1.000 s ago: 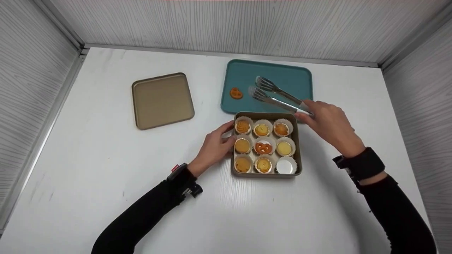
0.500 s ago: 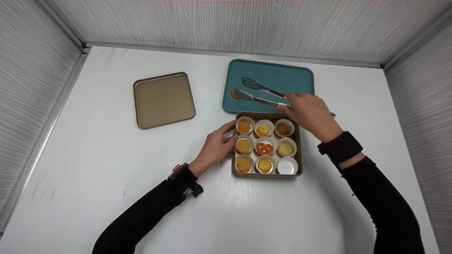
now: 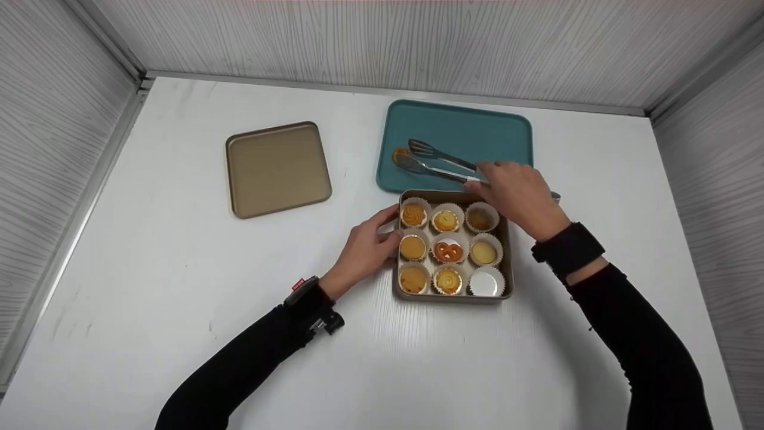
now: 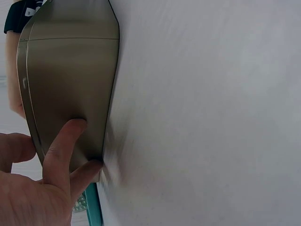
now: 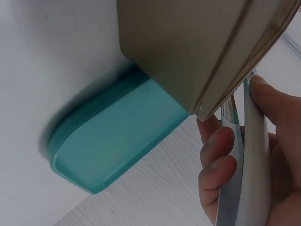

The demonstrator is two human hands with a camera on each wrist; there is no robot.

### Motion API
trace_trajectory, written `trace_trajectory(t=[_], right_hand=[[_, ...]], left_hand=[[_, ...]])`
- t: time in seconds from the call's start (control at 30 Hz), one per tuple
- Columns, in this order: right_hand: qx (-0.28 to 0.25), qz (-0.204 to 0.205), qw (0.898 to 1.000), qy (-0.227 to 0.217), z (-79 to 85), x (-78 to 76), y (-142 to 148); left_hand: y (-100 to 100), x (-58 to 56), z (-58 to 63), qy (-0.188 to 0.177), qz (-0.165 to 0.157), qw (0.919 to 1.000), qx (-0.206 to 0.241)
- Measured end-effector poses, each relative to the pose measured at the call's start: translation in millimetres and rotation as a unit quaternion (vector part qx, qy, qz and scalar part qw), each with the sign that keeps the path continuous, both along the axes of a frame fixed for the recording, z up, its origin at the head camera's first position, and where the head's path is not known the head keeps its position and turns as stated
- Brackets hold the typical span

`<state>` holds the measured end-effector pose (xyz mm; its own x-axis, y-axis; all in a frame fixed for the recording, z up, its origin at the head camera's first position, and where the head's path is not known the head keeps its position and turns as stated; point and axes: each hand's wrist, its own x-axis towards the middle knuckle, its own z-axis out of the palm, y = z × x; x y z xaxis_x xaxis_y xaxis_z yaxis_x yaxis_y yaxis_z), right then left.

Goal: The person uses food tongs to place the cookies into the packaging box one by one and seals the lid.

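My right hand (image 3: pixel 520 196) grips metal tongs (image 3: pixel 444 172) with pale handles, above the teal tray (image 3: pixel 471 128). The tongs' jaws stand apart; the lower one is over a pretzel-shaped cookie (image 3: pixel 399 153) and partly hides it. Beneath sits a gold square tin (image 3: pixel 456 298) of cookies in white paper cups. One cup (image 3: pixel 486 282), at the near right corner, is empty; a pretzel cookie (image 3: pixel 447 251) sits in the middle. My left hand (image 3: pixel 365 245) holds the tin's left side, its fingers (image 4: pixel 63 150) against the outer wall and one digit at the rim.
A shallow gold square tray or lid (image 3: pixel 277 170) lies to the left on the white table (image 3: pixel 239 286). Grey wood-grain panels (image 3: pixel 388 45) enclose the table at the back and sides. The tin stands close against the teal tray's near edge.
My right hand has moved left with the tongs, bringing the lower jaw over the pretzel cookie on the teal tray. My left hand and the tin have stayed in place.
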<state>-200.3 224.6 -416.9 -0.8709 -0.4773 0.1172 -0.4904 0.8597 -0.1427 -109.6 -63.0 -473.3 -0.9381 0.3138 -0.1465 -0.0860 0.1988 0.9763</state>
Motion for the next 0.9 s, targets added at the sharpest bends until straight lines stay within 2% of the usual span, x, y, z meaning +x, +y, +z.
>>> trace_trajectory(t=[0.23, 0.57, 0.8, 0.9], right_hand=[[0.0, -0.024, 1.0, -0.017, 0.7, -5.7, 2.6], [-0.008, -0.017, 0.999, -0.028, -1.3, -15.8, -12.5], [-0.014, -0.004, 1.0, -0.024, -4.7, -18.2, -19.5], [-0.018, -0.006, 0.999, -0.029, -5.9, -18.1, -18.8]], left_hand=[[0.0, 0.2, 0.2, -0.001, 0.003, 1.0, -0.004], [0.4, 0.4, 0.1, -0.006, 0.003, 1.0, -0.002], [0.2, -0.1, -0.3, 0.025, 0.002, 0.9993, -0.029], [0.3, -0.4, 0.3, 0.029, 0.002, 0.9993, -0.024]])
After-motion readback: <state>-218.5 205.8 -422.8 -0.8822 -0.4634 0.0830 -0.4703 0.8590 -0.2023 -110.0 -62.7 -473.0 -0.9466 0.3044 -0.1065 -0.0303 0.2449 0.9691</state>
